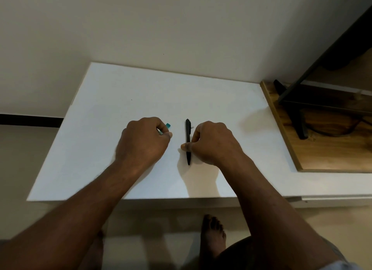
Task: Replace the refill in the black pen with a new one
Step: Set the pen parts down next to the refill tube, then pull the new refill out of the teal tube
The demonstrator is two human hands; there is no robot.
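Note:
A black pen (188, 132) lies on the white table (120, 92), its tip pointing toward me. My right hand (213, 142) pinches the pen at its middle between thumb and curled fingers. A small pale piece (192, 126) shows just right of the pen, beside my knuckles. My left hand (144, 140) is curled to the left of the pen and grips a thin item with a teal end (168, 125) that sticks out past my fingers; the rest of it is hidden in my fist.
A wooden board (322, 148) with a black metal stand (298, 116) and a dark cable lies at the table's right. A wall rises behind the table. My bare foot (213, 233) is on the floor below the front edge.

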